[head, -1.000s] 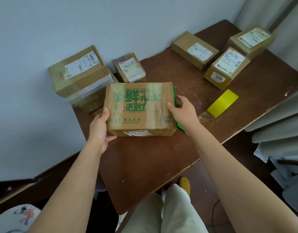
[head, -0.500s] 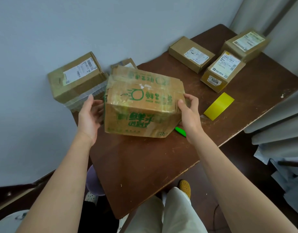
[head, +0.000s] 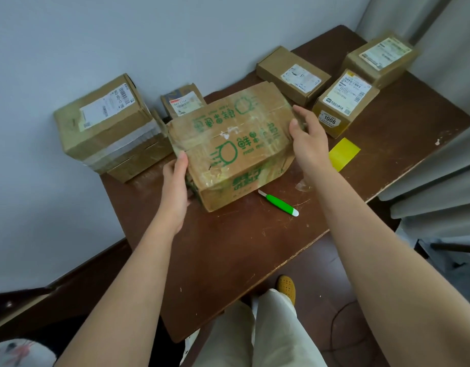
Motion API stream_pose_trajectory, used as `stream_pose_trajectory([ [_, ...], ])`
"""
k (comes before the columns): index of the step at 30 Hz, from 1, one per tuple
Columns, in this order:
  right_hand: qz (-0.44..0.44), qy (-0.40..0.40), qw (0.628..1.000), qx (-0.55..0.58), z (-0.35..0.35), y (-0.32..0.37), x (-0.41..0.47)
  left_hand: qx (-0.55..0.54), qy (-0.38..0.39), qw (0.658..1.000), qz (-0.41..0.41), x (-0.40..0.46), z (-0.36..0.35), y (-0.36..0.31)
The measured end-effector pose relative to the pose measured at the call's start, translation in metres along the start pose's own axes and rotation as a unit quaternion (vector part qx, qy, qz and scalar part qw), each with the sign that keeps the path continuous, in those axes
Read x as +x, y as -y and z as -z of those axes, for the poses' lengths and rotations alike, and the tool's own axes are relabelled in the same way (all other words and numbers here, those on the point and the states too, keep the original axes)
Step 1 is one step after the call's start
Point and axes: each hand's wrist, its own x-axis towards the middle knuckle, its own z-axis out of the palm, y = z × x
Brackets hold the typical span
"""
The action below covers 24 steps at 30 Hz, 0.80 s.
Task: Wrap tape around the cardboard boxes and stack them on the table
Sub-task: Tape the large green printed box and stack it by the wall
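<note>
A taped cardboard box with green print (head: pixel 228 144) sits on the brown table (head: pixel 241 247), turned at an angle. My left hand (head: pixel 176 181) grips its near-left corner, thumb on top. My right hand (head: pixel 306 139) holds its right end with fingers curved over the far corner. A roll of yellow tape (head: pixel 343 153) lies just right of my right hand. At the back left, a taped box with a white label (head: pixel 104 123) rests on a flatter box (head: pixel 138 162).
A green-handled cutter (head: pixel 280 203) lies on the table right of the printed box. A small labelled box (head: pixel 182 102) stands behind it. Three labelled boxes (head: pixel 292 75) (head: pixel 345 102) (head: pixel 382 59) sit at the back right. Grey curtains (head: pixel 435 181) hang on the right.
The printed box was tipped up and turned, so another face now shows on top. Both hands shifted their grip on its ends. The green cutter, hidden before, is uncovered.
</note>
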Motion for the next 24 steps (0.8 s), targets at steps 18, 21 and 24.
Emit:
stream_pose_trajectory([
  [18,-0.211,0.010,0.974,-0.079,0.089,-0.125,0.011,0.383,0.119,0.825,-0.399,-0.032,-0.150,0.057],
  [21,-0.134,0.061,0.984,-0.102,0.087,-0.131,0.020,0.378,0.124,0.885,-0.243,-0.012,-0.185,0.081],
  [24,-0.084,0.076,0.982,-0.153,0.092,-0.143,0.032,0.371,0.113,0.906,-0.168,0.011,-0.212,0.092],
])
